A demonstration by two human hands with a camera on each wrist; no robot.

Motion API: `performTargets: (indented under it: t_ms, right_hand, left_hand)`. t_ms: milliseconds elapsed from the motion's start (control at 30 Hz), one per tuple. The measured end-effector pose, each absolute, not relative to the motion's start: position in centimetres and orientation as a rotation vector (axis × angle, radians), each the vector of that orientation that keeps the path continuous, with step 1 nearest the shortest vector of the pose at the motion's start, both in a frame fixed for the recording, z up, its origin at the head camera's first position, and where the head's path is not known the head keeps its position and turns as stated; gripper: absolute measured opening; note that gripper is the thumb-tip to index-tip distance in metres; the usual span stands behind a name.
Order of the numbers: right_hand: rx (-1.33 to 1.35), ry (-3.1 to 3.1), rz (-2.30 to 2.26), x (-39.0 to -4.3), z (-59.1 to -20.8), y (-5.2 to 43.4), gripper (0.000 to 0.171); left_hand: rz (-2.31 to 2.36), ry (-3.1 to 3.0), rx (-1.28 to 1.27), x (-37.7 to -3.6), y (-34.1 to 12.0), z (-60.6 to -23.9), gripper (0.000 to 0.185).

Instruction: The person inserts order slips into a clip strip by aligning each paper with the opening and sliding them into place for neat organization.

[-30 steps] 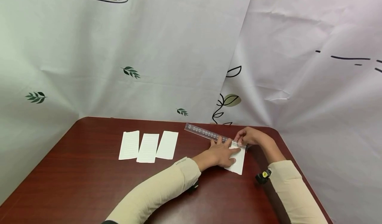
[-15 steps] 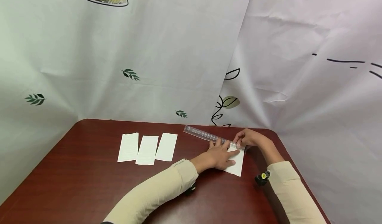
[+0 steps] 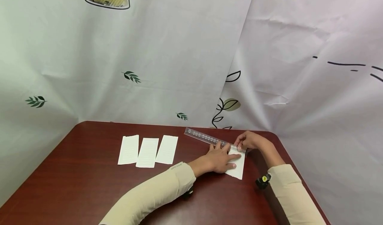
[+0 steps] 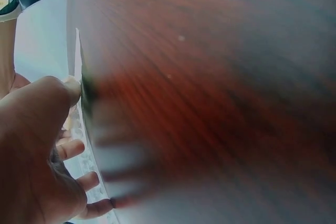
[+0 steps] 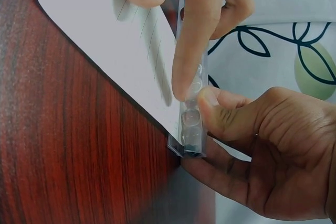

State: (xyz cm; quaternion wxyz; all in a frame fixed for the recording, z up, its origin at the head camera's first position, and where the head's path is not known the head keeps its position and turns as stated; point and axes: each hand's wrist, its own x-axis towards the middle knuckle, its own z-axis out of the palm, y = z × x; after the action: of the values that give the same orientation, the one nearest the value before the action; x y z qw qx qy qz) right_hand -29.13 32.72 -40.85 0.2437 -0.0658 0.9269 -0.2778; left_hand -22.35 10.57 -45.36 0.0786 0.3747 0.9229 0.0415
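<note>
Under the left hand (image 3: 219, 158), seen from the head view, a paper slip (image 3: 238, 166) lies flat on the table (image 3: 74, 185), fingers spread straight over it and onto the clear ruler (image 3: 206, 138) just beyond them. Three more slips (image 3: 147, 148) lie well apart.

Left wrist view: blurred; fingers (image 4: 73, 148) extended.

Right wrist view: the right hand (image 5: 262, 150) pinches the ruler's end (image 5: 191, 132), thumb on top, beside the left fingertip (image 5: 184, 85).

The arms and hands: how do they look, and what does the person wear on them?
Both arms are covered by long cream sleeves reaching the wrists, the left cuff bearing small dark lettering. The left hand and right hand are bare. A small black and yellow device sits at the right wrist.
</note>
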Motion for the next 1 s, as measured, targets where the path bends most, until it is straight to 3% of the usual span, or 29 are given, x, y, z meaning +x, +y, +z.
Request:
performTargets:
  t_ms: [467, 1000]
  right_hand:
    - [-0.194, 2.552, -0.728, -29.1, -39.9, 32.7, 0.015]
    - [-0.184, 2.557, -0.783, -28.4, -40.8, 32.5, 0.018]
  left_hand:
    - [0.302, 2.794, 1.177, -22.8, 8.0, -45.0, 0.051]
    - [0.399, 2.843, 1.063, -23.3, 4.5, -45.5, 0.052]
